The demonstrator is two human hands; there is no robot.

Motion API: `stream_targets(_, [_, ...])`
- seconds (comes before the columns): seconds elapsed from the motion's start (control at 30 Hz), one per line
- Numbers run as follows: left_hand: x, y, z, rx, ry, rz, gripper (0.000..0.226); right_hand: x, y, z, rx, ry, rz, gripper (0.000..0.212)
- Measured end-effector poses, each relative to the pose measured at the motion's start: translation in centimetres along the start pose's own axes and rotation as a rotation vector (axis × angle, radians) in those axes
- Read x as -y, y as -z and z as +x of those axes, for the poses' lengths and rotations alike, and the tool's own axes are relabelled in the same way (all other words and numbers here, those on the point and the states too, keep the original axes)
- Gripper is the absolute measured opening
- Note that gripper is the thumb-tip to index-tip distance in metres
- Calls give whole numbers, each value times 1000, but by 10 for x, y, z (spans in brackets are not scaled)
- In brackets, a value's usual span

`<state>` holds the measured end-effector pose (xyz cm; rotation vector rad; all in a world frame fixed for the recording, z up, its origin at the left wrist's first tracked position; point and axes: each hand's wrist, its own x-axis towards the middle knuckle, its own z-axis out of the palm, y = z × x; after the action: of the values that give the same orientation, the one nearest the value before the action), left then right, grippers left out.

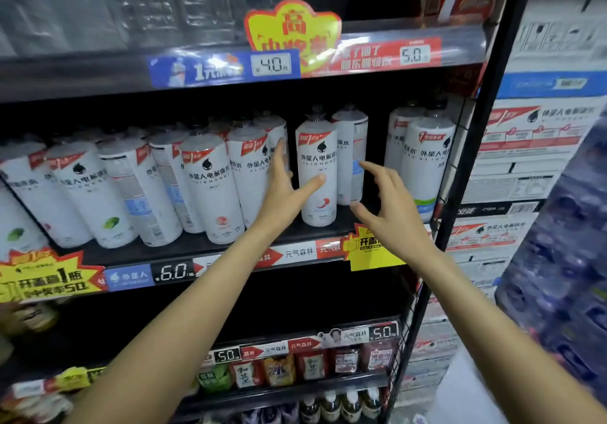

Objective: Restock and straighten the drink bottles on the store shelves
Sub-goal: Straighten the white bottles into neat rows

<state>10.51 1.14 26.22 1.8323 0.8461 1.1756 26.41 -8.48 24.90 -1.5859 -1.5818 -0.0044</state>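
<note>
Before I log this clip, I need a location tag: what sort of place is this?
Most likely a small grocery or convenience store. Black shelves carry price tags, rows of white drink bottles face outward, and cartons of stock are stacked to the right.

Black shelving [466, 174] beside stacked cartons [538, 147]

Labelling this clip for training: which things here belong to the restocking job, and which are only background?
Job: white bottle under left hand; right hand open beside it; the bottle row.

Background: yellow promo tag, stacked cartons, lower-shelf drinks.
</note>
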Motion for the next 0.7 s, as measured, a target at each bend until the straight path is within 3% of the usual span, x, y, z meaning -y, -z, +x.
stream_targets(0.07, [11, -5, 7, 11, 82, -48, 94, -1, -9, 9, 8, -51, 55, 67])
stream_targets(0.2, [32, -13, 21, 33, 51, 32, 103, -2, -33, 32, 4, -88, 49, 79])
stream_targets(0.33, [40, -17, 29, -21, -5, 107, 88, 2, -55, 42, -20, -106, 75, 90])
stream_targets(0.53, [48, -30, 35, 90, -93, 13, 59, -9, -52, 38, -278, -172, 79, 86])
stream_targets(0.63, [46, -46, 46, -27, -66, 5, 49, -18, -43, 34, -336, -200, -5, 87])
stream_targets(0.7, [41, -57, 56, -95, -19, -106, 57, -23, -39, 33, -337, -202, -79, 89])
